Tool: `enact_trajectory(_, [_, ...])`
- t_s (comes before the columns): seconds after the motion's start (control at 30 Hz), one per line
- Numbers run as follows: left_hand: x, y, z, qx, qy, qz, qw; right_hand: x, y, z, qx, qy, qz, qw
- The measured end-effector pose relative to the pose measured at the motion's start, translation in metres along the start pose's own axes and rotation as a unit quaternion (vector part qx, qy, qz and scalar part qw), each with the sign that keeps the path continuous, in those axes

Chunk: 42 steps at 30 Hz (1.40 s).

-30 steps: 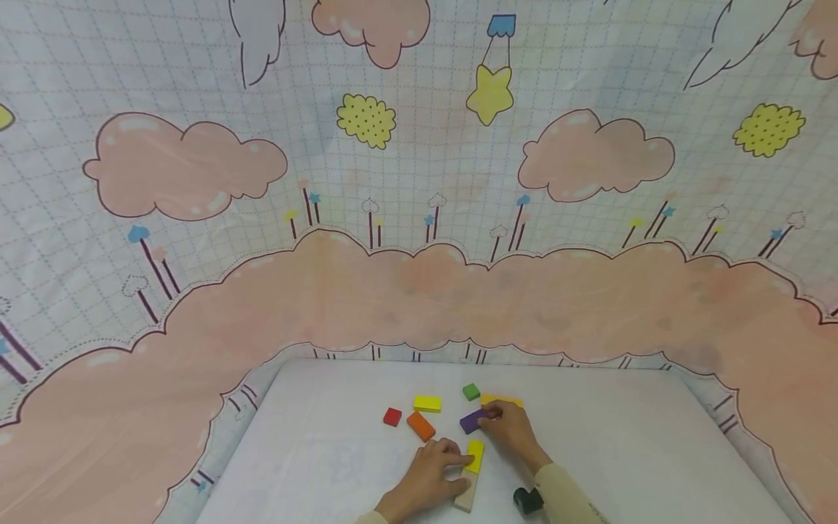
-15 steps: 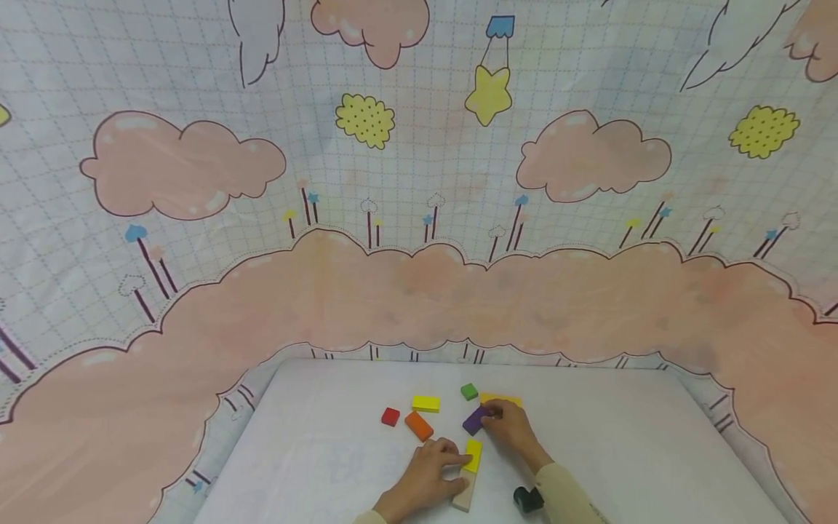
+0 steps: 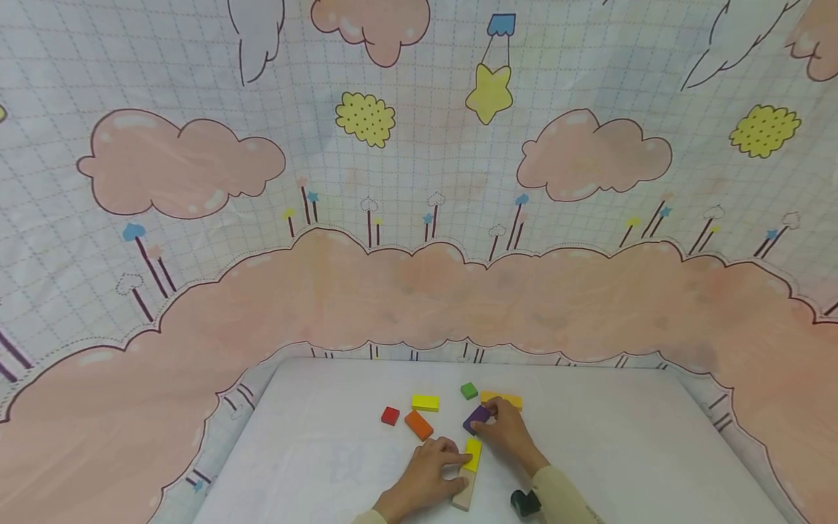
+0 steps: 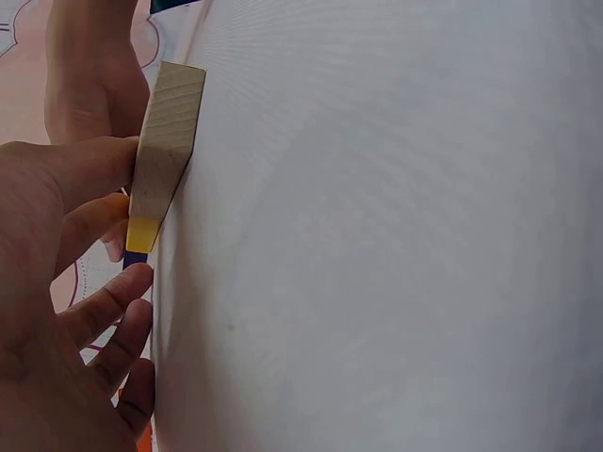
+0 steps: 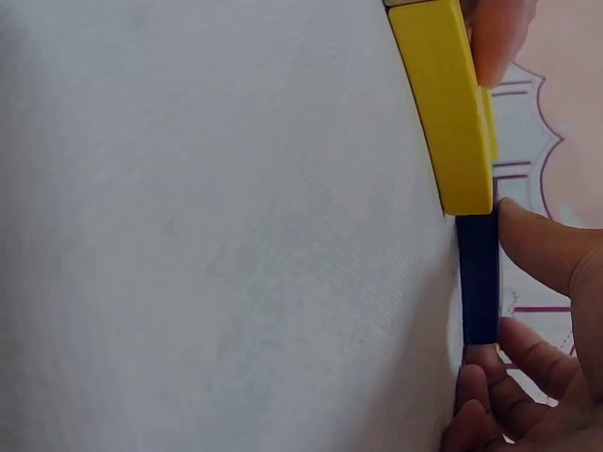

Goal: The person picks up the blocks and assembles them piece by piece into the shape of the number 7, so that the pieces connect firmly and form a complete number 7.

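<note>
In the head view my right hand holds a purple block between thumb and fingertips, low over the white table. The right wrist view shows the thumb at one end of this dark block and a finger at the other. Nearer me, a yellow block and a plain wooden block lie end to end in a line. My left hand rests its index fingertip on the yellow one and its thumb on the wooden one, the other fingers loosely bent.
A red cube, an orange block and another yellow block lie to the left. Behind the purple block are a green cube and a long yellow-orange block. A dark green piece sits by the right sleeve.
The purple block has turned to a steeper angle and shifted slightly right. My right thumb has moved to its near end. My left hand and its two blocks stay in place.
</note>
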State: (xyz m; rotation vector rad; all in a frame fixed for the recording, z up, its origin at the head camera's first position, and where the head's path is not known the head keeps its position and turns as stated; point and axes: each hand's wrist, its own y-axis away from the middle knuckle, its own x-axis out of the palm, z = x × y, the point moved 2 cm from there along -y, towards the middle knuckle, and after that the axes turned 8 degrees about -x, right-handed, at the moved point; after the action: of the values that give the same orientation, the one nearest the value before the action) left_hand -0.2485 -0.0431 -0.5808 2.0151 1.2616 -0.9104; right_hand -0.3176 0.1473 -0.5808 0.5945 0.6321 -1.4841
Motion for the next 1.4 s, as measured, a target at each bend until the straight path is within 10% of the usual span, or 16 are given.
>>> enact_trajectory(1.4, [0.002,0.000,0.000,-0.005,-0.005,-0.004,1.0000,-0.010,0.007,-0.010,-0.071,-0.008,0.055,0.9959])
